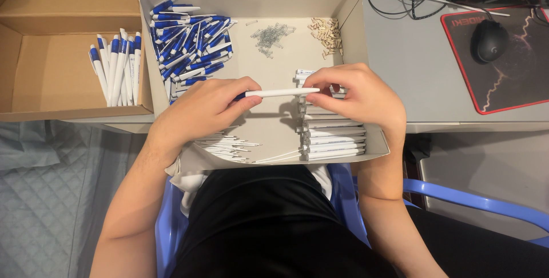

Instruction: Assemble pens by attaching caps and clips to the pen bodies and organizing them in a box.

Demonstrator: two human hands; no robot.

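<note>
The left hand [209, 106] and right hand [354, 92] hold a white pen barrel [283, 92] level over the cardboard tray [354, 32]. Both sets of fingers are pinched on its ends. Blue-and-white pens [191, 38] lie far left.

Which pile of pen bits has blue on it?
The heap of blue-and-white plastic pen halves in the white cardboard box's far left corner. The white barrels, thin refills, metal springs and small tan pieces show none.
</note>
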